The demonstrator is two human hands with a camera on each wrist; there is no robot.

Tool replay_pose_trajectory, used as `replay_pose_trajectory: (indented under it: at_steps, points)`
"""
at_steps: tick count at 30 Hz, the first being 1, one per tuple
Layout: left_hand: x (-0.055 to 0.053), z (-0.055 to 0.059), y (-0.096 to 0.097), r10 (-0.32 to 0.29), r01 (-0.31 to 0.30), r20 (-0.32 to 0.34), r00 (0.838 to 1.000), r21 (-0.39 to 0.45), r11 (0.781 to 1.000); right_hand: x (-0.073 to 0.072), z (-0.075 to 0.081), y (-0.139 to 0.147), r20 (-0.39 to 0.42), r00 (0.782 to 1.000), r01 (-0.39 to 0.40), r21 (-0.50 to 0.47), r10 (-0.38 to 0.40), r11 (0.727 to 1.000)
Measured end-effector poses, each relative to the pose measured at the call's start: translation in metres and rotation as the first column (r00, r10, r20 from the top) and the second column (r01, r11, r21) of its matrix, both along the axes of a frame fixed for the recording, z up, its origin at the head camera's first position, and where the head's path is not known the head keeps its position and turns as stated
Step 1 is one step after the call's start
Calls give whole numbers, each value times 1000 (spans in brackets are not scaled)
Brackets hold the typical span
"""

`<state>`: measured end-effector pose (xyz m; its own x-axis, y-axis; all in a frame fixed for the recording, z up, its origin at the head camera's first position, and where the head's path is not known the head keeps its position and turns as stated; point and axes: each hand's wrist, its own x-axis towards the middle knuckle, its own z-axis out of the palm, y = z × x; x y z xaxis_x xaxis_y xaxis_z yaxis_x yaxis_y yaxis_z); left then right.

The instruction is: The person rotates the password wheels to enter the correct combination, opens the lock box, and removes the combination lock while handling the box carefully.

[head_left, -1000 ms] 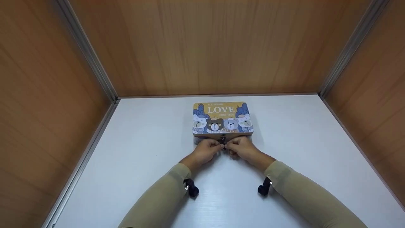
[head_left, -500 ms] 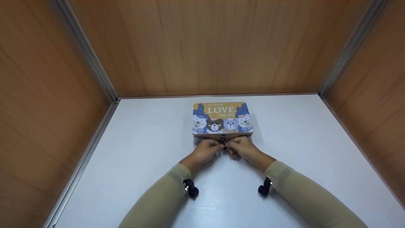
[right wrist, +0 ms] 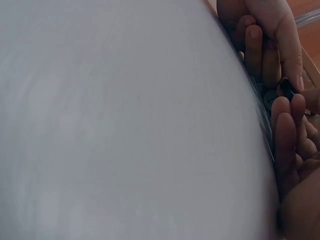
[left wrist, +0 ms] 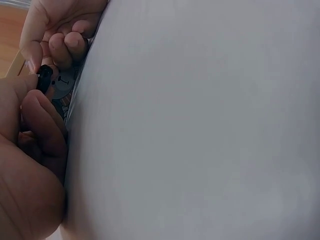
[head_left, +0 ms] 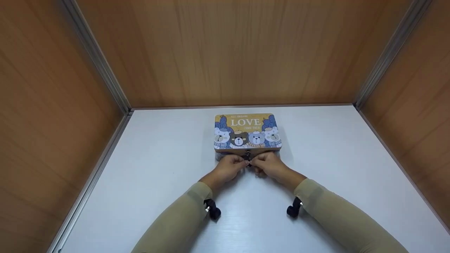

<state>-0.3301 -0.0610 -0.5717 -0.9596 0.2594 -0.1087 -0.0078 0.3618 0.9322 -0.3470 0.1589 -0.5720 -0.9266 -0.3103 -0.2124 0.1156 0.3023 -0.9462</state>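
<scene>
On the table stands a tin box point(head_left: 248, 131) with bears and "LOVE" printed on its closed lid. At the middle of its front a dark metal latch point(head_left: 248, 154) bears a small black padlock point(left wrist: 44, 78), mostly covered by fingers. My left hand point(head_left: 229, 167) pinches the padlock from the left with thumb and fingertips. From the other side my right hand point(head_left: 270, 165) pinches it too, the fingertips of both hands nearly meeting. In the right wrist view the padlock point(right wrist: 287, 89) shows as a dark bit between the fingers.
The white tabletop point(head_left: 168, 147) surrounds the box. Wood panels enclose it at the back point(head_left: 225, 52), left point(head_left: 45, 116) and right point(head_left: 415, 105), with metal strips in the corners. Small black wrist cameras sit under both sleeves.
Both hands stay at the padlock with only tiny shifts of the fingertips; the dark padlock shows slightly differently between them. The box has not moved.
</scene>
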Motion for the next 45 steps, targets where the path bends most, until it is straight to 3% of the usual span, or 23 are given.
replay_pose_trajectory:
  at_steps: [29, 45]
  points:
    - [0, 0, 0, -9, 9, 12, 1000, 9, 1000, -4, -6, 1, 31, 999, 20, -10, -20, 1000]
    - [1, 2, 0, -9, 8, 17, 1000, 21, 1000, -1, -1, 0, 21, 999, 27, -14, -27, 1000]
